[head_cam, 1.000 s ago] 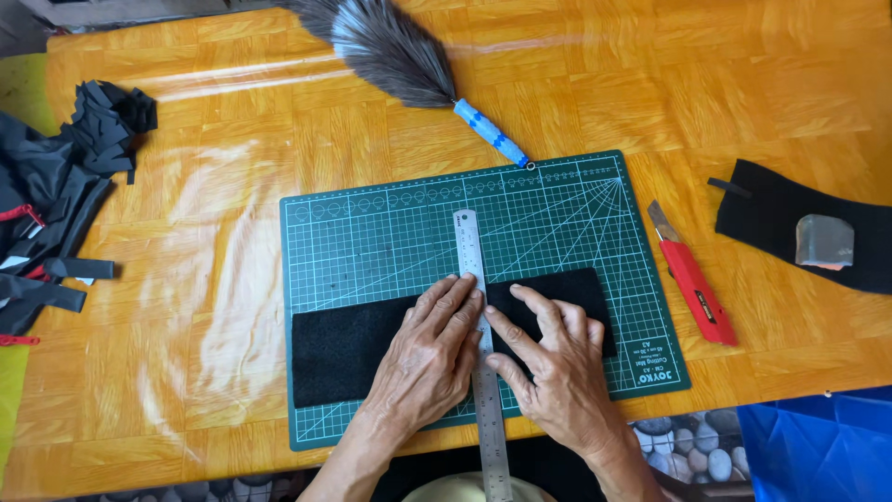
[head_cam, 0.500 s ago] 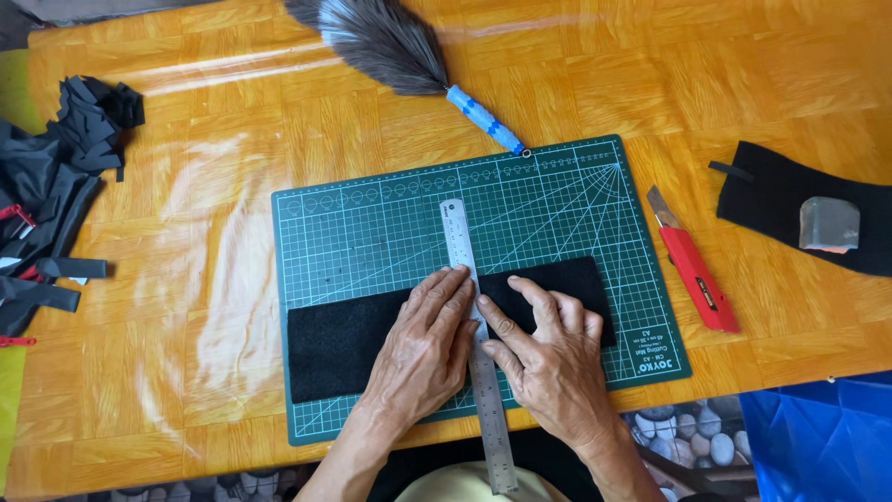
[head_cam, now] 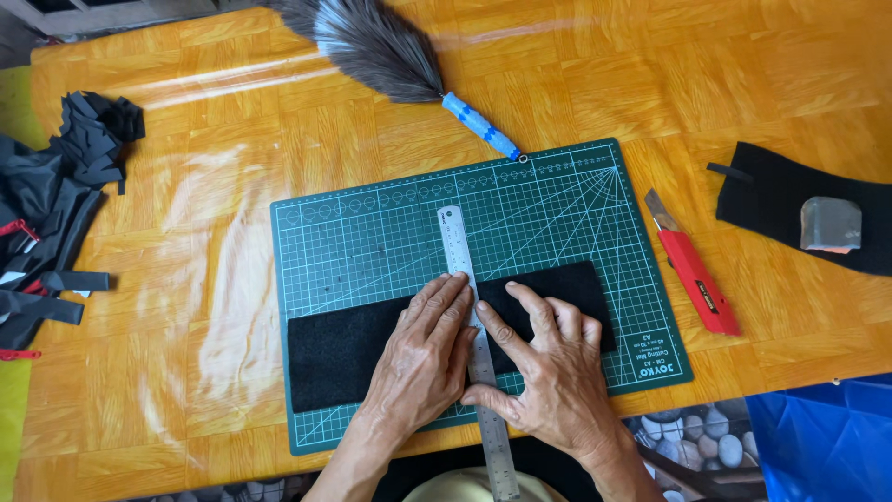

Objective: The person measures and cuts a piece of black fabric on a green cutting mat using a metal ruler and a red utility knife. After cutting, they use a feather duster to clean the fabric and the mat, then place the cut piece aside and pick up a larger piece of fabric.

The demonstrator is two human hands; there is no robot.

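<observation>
- One green mat [head_cam: 372,232], centre; on it one black felt strip [head_cam: 344,349] along the near edge and one steel ruler [head_cam: 457,246] crossing it.
- One red knife [head_cam: 695,274], right of mat; one duster [head_cam: 390,46], far.
- Left hand [head_cam: 423,358]: fingers together, flat on felt, fingertips touching ruler.
- Right hand [head_cam: 548,372]: fingers slightly spread, pressing felt, thumb on ruler.

On the bench [head_cam: 232,279] lies a mat [head_cam: 372,232]; felt [head_cam: 344,349] and ruler [head_cam: 455,242] rest on it. Knife [head_cam: 692,270] lies right, duster [head_cam: 390,46] behind, scraps [head_cam: 56,204] left.
</observation>
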